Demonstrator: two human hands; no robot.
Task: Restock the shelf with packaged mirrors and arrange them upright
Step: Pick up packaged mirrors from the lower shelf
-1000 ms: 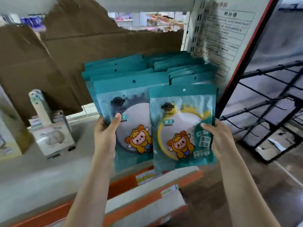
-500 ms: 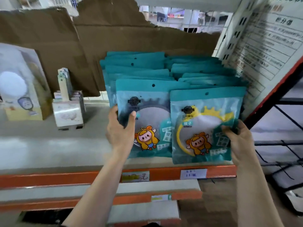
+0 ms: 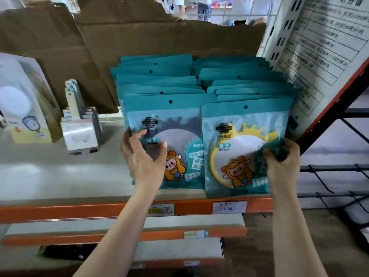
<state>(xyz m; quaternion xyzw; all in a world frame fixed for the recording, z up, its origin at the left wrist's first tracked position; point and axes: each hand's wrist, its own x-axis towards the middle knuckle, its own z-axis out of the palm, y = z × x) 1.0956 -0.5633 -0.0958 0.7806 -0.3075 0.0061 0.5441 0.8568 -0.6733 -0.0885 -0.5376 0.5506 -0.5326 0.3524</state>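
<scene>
Left hand (image 3: 143, 158) covers the lower left of the teal plastic packet with the grey-rimmed round mirror (image 3: 179, 124); right hand (image 3: 283, 156) hides the right edge of the teal plastic packet with the yellow-rimmed round mirror (image 3: 249, 120). Teal packets stacked behind (image 3: 159, 76) show top strips only. White paper price label (image 3: 229, 206): too blurred to read. Pale cardboard box (image 3: 20, 100) far left, smeared, cut by the frame.
</scene>
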